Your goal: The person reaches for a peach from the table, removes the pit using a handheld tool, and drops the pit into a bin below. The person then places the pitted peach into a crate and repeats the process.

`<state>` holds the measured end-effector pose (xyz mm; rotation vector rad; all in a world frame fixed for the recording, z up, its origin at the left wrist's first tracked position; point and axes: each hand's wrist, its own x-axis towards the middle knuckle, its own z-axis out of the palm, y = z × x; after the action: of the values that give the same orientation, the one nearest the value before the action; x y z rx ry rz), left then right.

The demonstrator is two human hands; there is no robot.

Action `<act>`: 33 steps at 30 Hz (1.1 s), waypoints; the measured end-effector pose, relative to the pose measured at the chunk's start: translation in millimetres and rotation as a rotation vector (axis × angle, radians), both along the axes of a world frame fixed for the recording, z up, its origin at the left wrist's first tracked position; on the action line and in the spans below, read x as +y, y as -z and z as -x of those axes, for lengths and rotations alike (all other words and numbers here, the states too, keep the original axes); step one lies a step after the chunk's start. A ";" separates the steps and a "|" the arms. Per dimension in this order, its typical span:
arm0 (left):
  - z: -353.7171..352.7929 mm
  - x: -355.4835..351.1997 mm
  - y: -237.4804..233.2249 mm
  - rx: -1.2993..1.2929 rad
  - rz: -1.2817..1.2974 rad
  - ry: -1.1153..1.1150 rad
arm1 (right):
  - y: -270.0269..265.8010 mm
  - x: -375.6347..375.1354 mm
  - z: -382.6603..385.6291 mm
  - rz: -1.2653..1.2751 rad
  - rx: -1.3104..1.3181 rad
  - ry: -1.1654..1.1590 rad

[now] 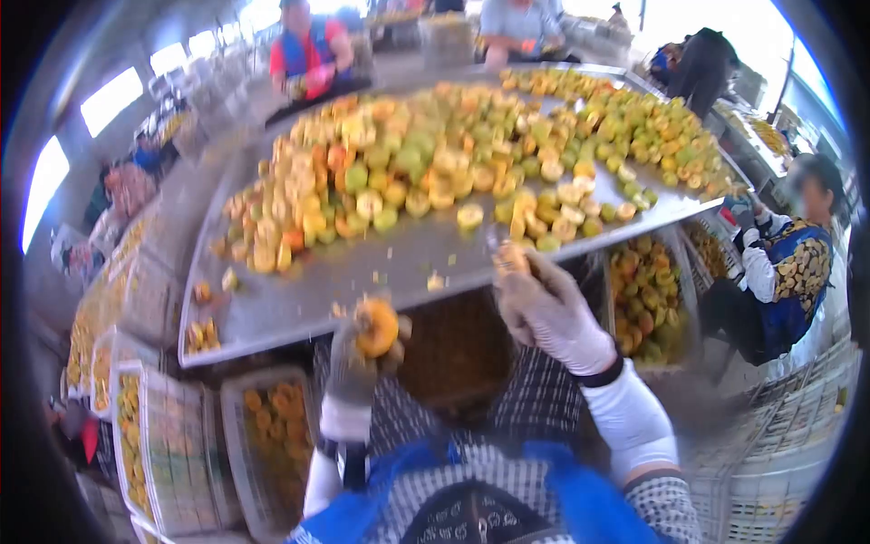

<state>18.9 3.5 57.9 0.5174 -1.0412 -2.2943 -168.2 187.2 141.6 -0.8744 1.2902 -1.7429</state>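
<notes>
My left hand (349,358), in a grey glove, holds an orange-yellow fruit (377,328) just off the near edge of the metal table (399,272). To its right, my right hand (544,295), in a pale glove, is closed around a tool with an orange handle (513,259); its dark tip points up and is blurred. The two hands are apart. Beyond them lies a large heap of halved yellow, green and orange fruit (399,163) on the table. A single cut half (470,216) lies at the heap's near side.
Crates of fruit stand below the table, one at the left (272,435) and one at the right (645,299). A co-worker (788,263) sits at the right, another (310,50) across the table. A raised rim (453,295) runs along the near edge.
</notes>
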 end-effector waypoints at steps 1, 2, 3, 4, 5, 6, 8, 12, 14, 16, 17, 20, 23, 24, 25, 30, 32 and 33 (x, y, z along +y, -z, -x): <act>6.4 3.8 1.6 0.009 -0.052 -0.054 | 26.8 -9.4 -17.0 -0.005 -0.115 -0.039; 7.1 -1.1 16.1 -0.026 0.126 -0.073 | 49.7 -14.2 -32.3 -0.059 -0.136 -0.071; 5.3 4.2 2.9 -0.063 0.158 -0.069 | 68.4 -14.1 -49.2 -0.125 0.119 -0.035; 9.0 0.8 6.7 -0.085 0.143 -0.074 | 82.6 -19.6 -58.7 -0.161 0.401 0.002; 10.7 0.0 12.9 -0.117 0.157 -0.117 | 104.0 -27.8 -67.2 -0.116 0.386 0.015; 10.5 2.5 19.9 -0.157 0.166 -0.154 | 110.2 -32.5 -78.3 -0.078 0.365 0.032; 15.7 3.2 35.5 -0.152 0.139 -0.198 | 107.7 -33.6 -83.0 -0.194 0.448 0.025; 20.9 -0.9 48.0 -0.196 0.266 -0.296 | 115.5 -48.6 -88.2 -0.308 0.597 0.055; 25.8 -0.2 52.7 -0.161 0.324 -0.383 | 119.5 -54.8 -88.0 -0.346 0.640 0.053; 28.8 -0.5 57.5 -0.180 0.366 -0.401 | 124.6 -59.9 -86.7 -0.353 0.623 0.058; 30.6 -0.9 60.0 -0.193 0.415 -0.422 | 127.3 -62.1 -85.8 -0.352 0.612 0.067; 35.2 -1.6 71.2 -0.247 0.486 -0.466 | 139.9 -68.4 -83.6 -0.377 0.593 0.085; 40.8 0.8 71.0 -0.343 0.560 -0.469 | 145.6 -69.8 -77.6 -0.427 0.603 0.088; 43.5 2.0 69.5 -0.350 0.560 -0.464 | 146.3 -70.2 -74.3 -0.453 0.625 0.075; 45.8 4.2 67.9 -0.402 0.638 -0.472 | 145.9 -71.2 -70.8 -0.458 0.616 0.076; 52.7 6.2 70.1 -0.548 0.842 -0.428 | 165.8 -70.9 -69.1 -0.363 0.188 -0.106; 55.9 8.6 74.0 -0.435 0.734 -0.442 | 161.3 -66.6 -67.0 -0.385 0.109 -0.115; 56.4 3.5 70.1 -0.433 0.736 -0.440 | 157.7 -66.4 -63.3 -0.347 0.029 -0.135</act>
<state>-37.5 7.0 -12.2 0.8330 -1.6696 -1.3098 -104.8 120.7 -16.1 -0.7672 1.4619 -1.3535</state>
